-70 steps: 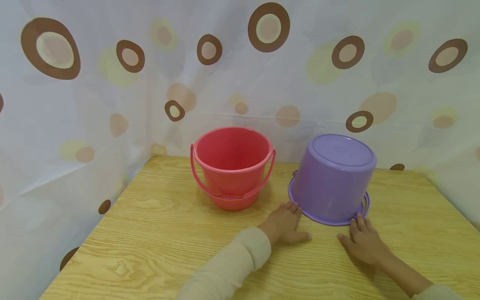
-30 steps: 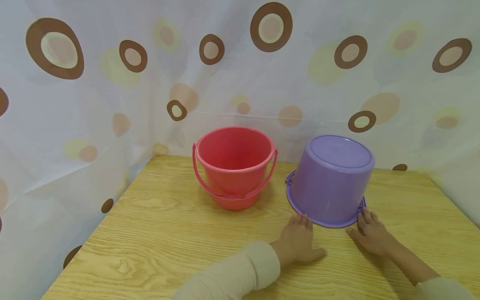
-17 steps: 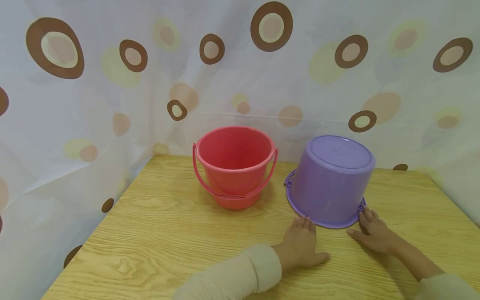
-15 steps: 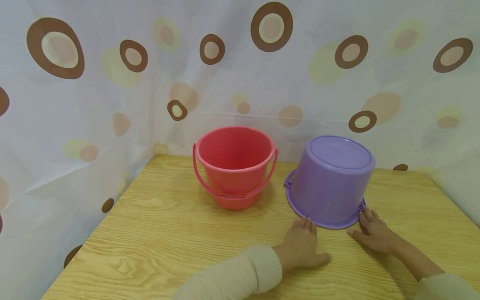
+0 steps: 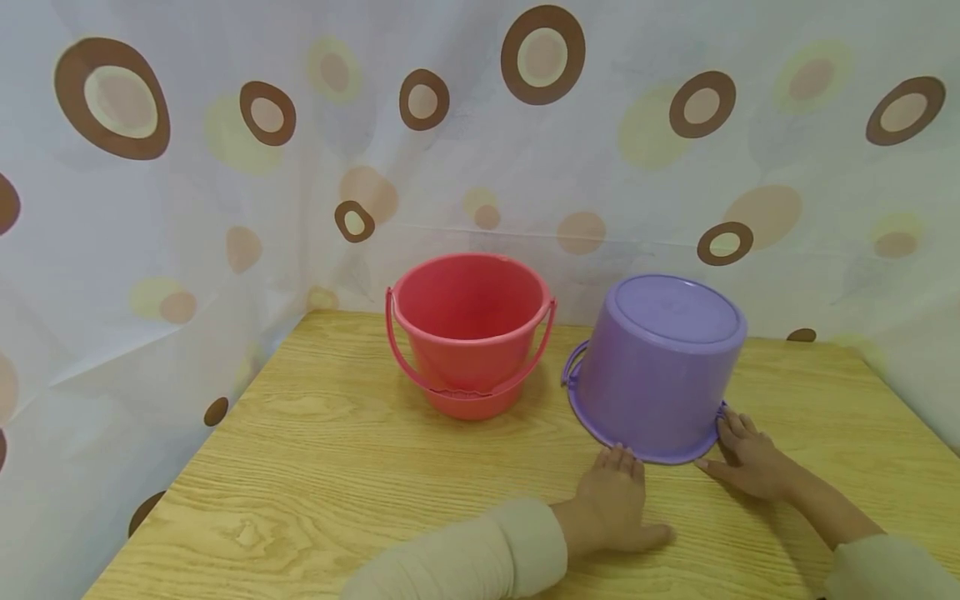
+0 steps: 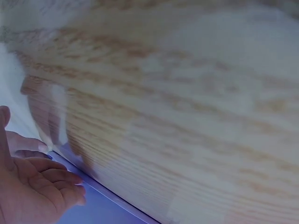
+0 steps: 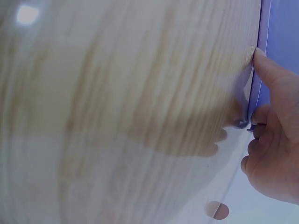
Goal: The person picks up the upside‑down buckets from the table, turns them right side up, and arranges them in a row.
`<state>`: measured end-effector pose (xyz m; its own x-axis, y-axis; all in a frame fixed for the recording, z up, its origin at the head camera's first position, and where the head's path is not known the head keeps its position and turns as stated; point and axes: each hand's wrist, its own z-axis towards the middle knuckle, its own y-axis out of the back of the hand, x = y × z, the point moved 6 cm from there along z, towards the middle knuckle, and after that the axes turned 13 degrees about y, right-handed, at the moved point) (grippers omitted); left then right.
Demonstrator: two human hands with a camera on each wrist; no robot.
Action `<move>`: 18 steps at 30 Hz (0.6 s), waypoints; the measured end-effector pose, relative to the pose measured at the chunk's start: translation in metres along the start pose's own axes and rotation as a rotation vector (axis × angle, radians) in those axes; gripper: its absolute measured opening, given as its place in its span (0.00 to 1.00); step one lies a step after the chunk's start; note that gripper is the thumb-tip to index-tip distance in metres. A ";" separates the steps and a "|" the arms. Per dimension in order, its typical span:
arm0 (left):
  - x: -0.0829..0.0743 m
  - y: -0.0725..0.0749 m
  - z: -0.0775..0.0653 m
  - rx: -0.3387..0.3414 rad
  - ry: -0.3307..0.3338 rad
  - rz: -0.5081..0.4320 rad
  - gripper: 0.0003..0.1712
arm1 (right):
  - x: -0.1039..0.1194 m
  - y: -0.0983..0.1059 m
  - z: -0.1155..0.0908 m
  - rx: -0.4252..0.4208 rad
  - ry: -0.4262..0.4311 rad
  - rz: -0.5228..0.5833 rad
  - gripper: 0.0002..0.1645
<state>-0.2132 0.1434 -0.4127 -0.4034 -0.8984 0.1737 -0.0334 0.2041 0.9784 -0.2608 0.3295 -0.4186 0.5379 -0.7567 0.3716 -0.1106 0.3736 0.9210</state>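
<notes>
A purple bucket (image 5: 660,383) sits upside down on the wooden table (image 5: 315,467), its base facing up and its rim on the tabletop. My left hand (image 5: 615,504) lies at the front of that rim, fingers fairly straight and fingertips touching it, thumb spread to the right. On the bucket's right side, my right hand (image 5: 753,458) touches the rim with its fingers near the handle joint and its thumb at the front. The left wrist view also shows the left hand (image 6: 39,189) against the purple rim. To the left, a red bucket (image 5: 471,350) stands upright, its handle hanging in front.
A white curtain (image 5: 450,175) with brown and yellow circles hangs behind and along the sides of the table. Part of the purple handle (image 5: 573,362) sticks out on the bucket's left, between the two buckets.
The purple bucket has turned and slid slightly towards me, its handle now showing more on the left. My left hand has moved right and nearer; the right shifted slightly. The red bucket stays.
</notes>
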 end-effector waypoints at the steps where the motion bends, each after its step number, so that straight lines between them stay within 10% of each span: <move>1: -0.001 0.000 0.000 0.005 -0.002 0.000 0.51 | 0.000 0.000 0.000 0.001 -0.003 0.003 0.51; 10: 0.004 -0.003 0.001 -0.030 -0.069 -0.103 0.48 | -0.001 0.004 -0.002 -0.019 0.016 0.032 0.53; 18: 0.047 0.001 0.006 -0.136 -0.037 -0.335 0.41 | 0.004 0.019 0.000 -0.133 0.118 0.089 0.62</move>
<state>-0.2371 0.1037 -0.4046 -0.4237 -0.8914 -0.1608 -0.0486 -0.1550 0.9867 -0.2603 0.3334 -0.3999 0.6264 -0.6522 0.4269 -0.0550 0.5093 0.8588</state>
